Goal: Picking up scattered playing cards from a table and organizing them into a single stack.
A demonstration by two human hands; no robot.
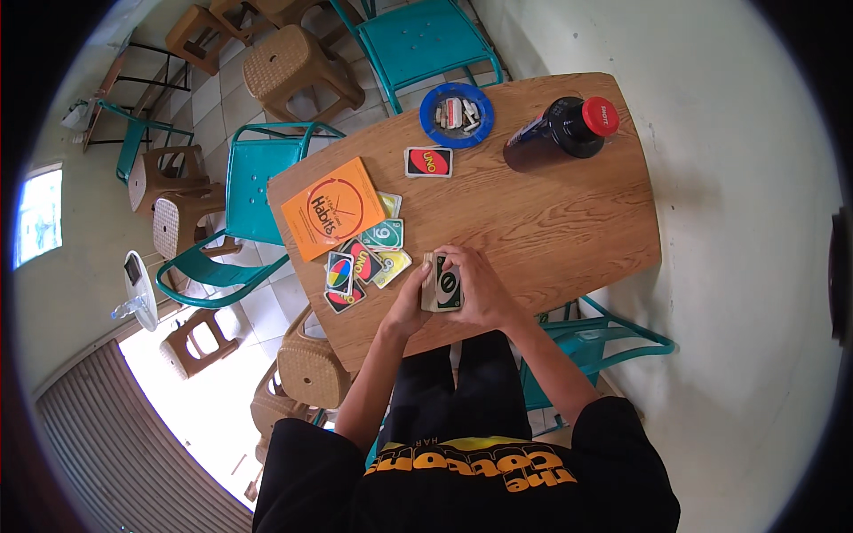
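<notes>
Between my two hands, over the table's near edge, is a thick deck of playing cards point(448, 286) with a green-and-white card face showing. My left hand point(410, 298) is closed along the deck's left side, the thumb near its top corner. My right hand point(480, 289) wraps round the right side, with its fingers bent over the far end. Left of the deck lies a loose spread of cards point(387, 234), some face up in green and yellow, others showing red-and-black backs. Farther off, a small card stack point(428, 162) lies back up.
An orange book point(333, 206) lies at the wooden table's point(569, 213) left side, partly over the cards. A blue ashtray point(457, 115) and a dark bottle with a red cap point(560, 138) stand at the far side. Teal chairs point(258, 182) and brown stools point(298, 62) surround the table.
</notes>
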